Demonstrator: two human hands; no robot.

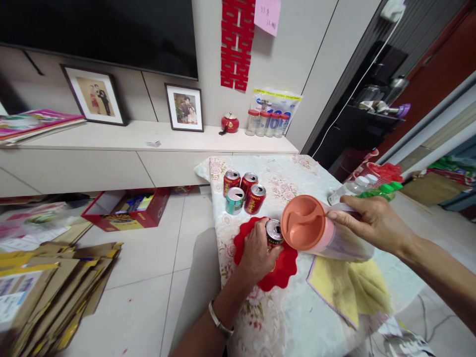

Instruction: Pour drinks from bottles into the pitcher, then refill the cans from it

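In the head view, the left hand [256, 253] is curled around a red drink can [274, 233], fingers wrapped closely about its side so that only the can's silver top and a strip of red show past the fingertips; the can stands upright on a red scalloped mat [277, 270] that spreads out under and beyond the hand. The right hand [372, 220] is closed on a clear jug with an orange lid [303, 223], thumb along the top and the other fingers hidden below; the jug is tipped on its side, its lid pointing away from the palm toward the can, the lid's rim just beside the can top. Beyond the left fingertips stand four more cans [241, 191] in a cluster. Beneath the right wrist lies a yellow cloth [345, 287] on the flowered tablecloth [293, 173].
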